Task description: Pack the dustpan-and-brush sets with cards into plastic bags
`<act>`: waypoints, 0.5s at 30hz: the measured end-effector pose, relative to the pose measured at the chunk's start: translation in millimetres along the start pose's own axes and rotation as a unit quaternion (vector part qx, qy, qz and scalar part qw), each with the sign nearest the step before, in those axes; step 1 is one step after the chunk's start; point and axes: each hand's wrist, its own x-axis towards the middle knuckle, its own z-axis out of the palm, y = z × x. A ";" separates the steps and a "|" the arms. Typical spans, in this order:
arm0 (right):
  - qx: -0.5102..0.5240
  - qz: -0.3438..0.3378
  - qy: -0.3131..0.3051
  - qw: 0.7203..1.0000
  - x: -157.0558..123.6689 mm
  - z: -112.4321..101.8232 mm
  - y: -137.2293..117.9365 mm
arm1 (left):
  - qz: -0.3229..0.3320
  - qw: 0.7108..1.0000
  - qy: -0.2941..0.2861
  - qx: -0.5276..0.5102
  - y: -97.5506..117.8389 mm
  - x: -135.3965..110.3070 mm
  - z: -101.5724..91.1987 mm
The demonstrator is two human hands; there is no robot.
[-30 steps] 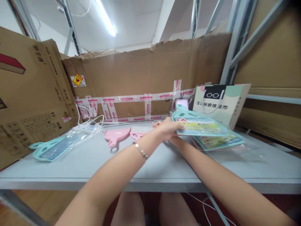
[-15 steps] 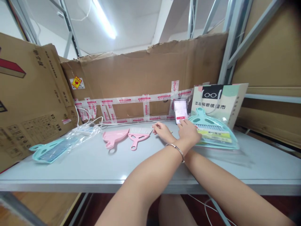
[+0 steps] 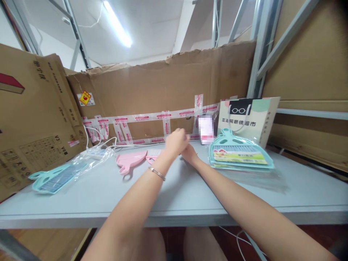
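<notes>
My left hand [image 3: 176, 142], with a silver bracelet on its wrist, is closed above the grey table. It meets my right hand [image 3: 189, 153], whose fingers are also curled. Whatever lies between the fingers, if anything, is hidden. Left of the hands lies a pink mini dustpan [image 3: 132, 160]. Beside it is a pink hand brush [image 3: 152, 156] with white bristles, partly covered by my left hand and wrist. To the right, a teal dustpan-and-brush set [image 3: 231, 139] with a yellow-green label lies in clear plastic.
A phone [image 3: 207, 129] leans upright at the back, beside a paper bag [image 3: 246, 119] printed with glasses. Another teal brush set [image 3: 54, 177] and plastic wrap [image 3: 95, 159] lie at the left. Cardboard boxes [image 3: 141, 87] wall the back of the table [image 3: 108, 203].
My left hand has left the spot in front of the phone and moved left to my right hand. The forearms no longer cross. The pink brush is now partly covered.
</notes>
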 end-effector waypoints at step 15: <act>-0.114 -0.136 -0.189 0.966 -20.1 1.7 -15.5 | -0.113 0.978 -0.149 0.094 -115.5 -39.7 -20.3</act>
